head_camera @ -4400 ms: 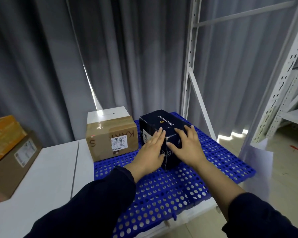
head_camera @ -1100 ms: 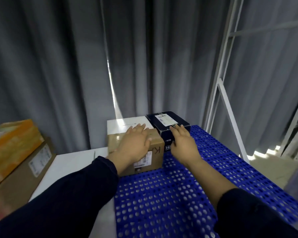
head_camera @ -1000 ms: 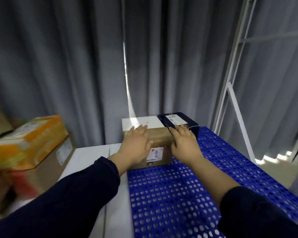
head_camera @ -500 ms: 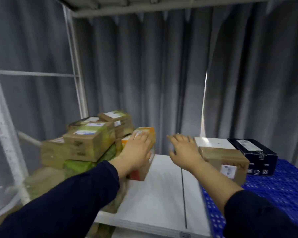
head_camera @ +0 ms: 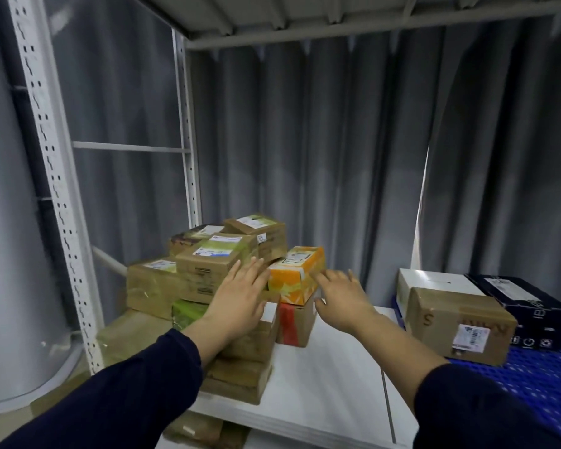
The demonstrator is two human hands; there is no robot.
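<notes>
Left hand (head_camera: 240, 298) and right hand (head_camera: 340, 296), fingers spread and gripping nothing, flank the orange box (head_camera: 297, 275) at centre, above the white shelf board (head_camera: 321, 384). A grey curtain (head_camera: 305, 157) hangs behind, and a blue perforated mat (head_camera: 538, 384) lies lower right.

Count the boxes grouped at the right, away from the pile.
3: a brown cardboard box in front, a white box behind it, a dark navy box to their right. More could hide behind.

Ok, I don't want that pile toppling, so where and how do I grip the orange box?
Probably by its long side faces, one hand per side, from the front. The orange box lies atop a taped brown box with a short end toward the person, and the left hand and right hand flank it, open. Stacked boxes crowd its left, so lift straight up.
</notes>
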